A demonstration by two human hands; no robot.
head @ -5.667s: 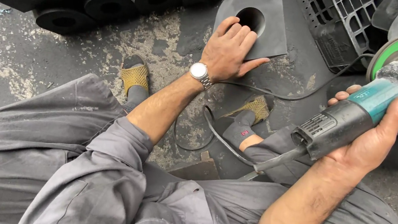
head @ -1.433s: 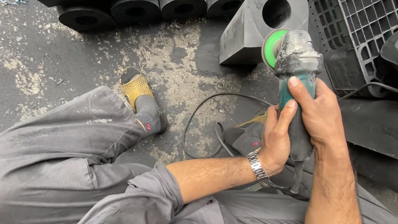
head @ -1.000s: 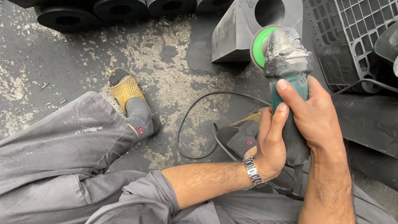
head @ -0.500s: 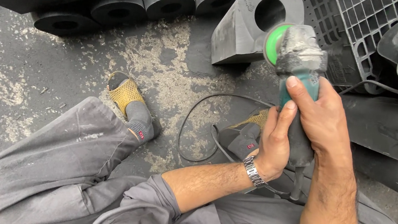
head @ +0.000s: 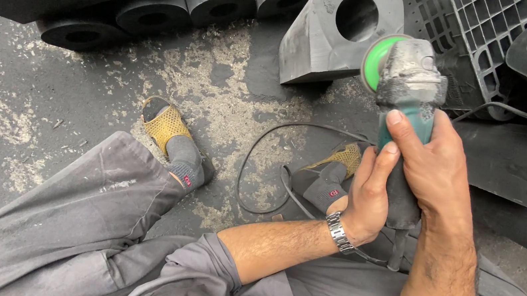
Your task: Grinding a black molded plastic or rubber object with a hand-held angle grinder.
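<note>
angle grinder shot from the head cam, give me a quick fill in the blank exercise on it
1. Both hands grip the teal angle grinder, whose disc is coloured ____.
2. The left hand wears a metal ____ at its wrist.
3. The grinder's disc sits beside a dark block with a round ____ through it.
4. The right hand grips the grinder from the ____ side.

Missing words: green; watch; hole; right

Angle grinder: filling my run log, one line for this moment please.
hands: both on angle grinder | disc: green, beside holed black block | floor: dusty
</note>
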